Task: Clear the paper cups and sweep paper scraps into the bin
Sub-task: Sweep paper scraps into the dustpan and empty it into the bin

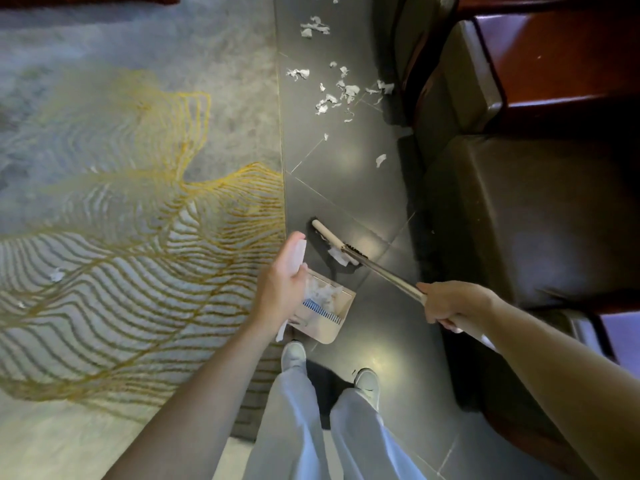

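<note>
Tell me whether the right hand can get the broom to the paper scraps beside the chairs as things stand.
Probably yes. The right hand grips the broom, whose head is down at the dark tile; only bare tile lies between it and the paper scraps. The chairs stand to the side.

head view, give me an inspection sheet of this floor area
surface: dark tiled floor, patterned rug to its left
job's things: broom, head down at the tiles with a scrap caught on it; dustpan holding scraps; paper scraps scattered on the tiles ahead; no cups or bin seen
clutter: stray scrap on the rug
hands: left hand grips the dustpan handle; right hand grips the broom handle
cables: nothing seen
surroundings: dark cushioned seats with red wood frames along the right
</note>
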Demonstrator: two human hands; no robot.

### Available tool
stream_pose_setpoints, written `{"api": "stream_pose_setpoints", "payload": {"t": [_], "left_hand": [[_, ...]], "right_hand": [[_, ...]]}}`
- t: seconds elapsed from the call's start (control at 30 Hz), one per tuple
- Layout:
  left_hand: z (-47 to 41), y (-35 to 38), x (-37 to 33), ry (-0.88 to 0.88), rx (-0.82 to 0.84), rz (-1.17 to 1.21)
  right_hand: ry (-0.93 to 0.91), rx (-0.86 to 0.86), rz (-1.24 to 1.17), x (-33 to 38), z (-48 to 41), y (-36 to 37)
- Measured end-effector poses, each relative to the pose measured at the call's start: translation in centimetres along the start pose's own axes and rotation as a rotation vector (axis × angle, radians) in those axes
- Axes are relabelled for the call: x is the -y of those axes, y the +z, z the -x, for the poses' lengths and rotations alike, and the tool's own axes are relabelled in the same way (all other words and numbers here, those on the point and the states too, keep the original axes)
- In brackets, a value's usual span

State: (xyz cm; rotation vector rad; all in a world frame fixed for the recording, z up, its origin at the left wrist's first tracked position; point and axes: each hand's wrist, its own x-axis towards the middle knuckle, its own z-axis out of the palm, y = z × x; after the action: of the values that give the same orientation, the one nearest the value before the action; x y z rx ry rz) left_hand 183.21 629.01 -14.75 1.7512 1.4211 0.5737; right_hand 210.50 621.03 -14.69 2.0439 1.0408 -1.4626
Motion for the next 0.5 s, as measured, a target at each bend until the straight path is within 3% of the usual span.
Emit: {"api": "stream_pose_setpoints", "payload": {"t": [0.27,0.5], "left_hand": [[-1.1,0.0,-0.5,-0.078,-0.023,0.066],[-1.6,1.6,-2.7,-0.123,-0.145,0.086]], "right_hand": [[-0.072,0.295,-0.049,-6.1,4.7,1.3],[-0.161,0.200,-0.107,-7.6,6.6,-4.8]]}}
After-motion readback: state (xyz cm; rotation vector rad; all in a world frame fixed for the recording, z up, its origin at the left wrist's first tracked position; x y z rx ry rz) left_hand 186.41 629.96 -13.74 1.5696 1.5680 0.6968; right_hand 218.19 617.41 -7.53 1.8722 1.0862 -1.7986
